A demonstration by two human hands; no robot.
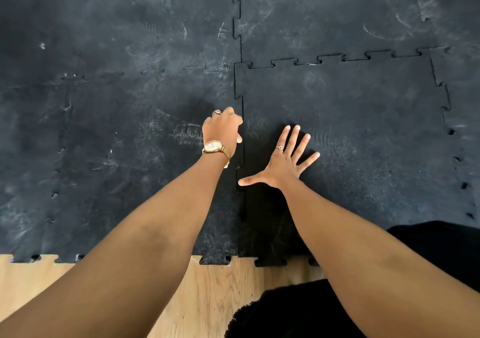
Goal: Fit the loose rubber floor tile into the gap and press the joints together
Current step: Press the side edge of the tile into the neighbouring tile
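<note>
1. The loose rubber floor tile (350, 135) lies flat in the gap at about 3 o'clock from the middle of the view, with black neighbouring tiles (130, 129) on its left, far and right sides.
2. Its far edge, towards 12 o'clock, shows a dark open line along the jigsaw teeth; the left seam (240, 161) runs from 12 to 6 o'clock between the two hands.
3. The left hand (222, 129) sits at the left seam, its grip curled together, knuckles up, fingertips pressing down at the joint; it clamps nothing I can make out. A gold watch (213, 146) is on the wrist.
4. The right hand (281, 163) lies palm down on the loose tile, its grip spread wide apart, thumb pointing at 9 o'clock and touching the seam.
5. At 6 o'clock the tiles end in teeth over a pale wooden floor (215, 293).
6. Dark fabric (285, 314) shows at 5 o'clock.
</note>
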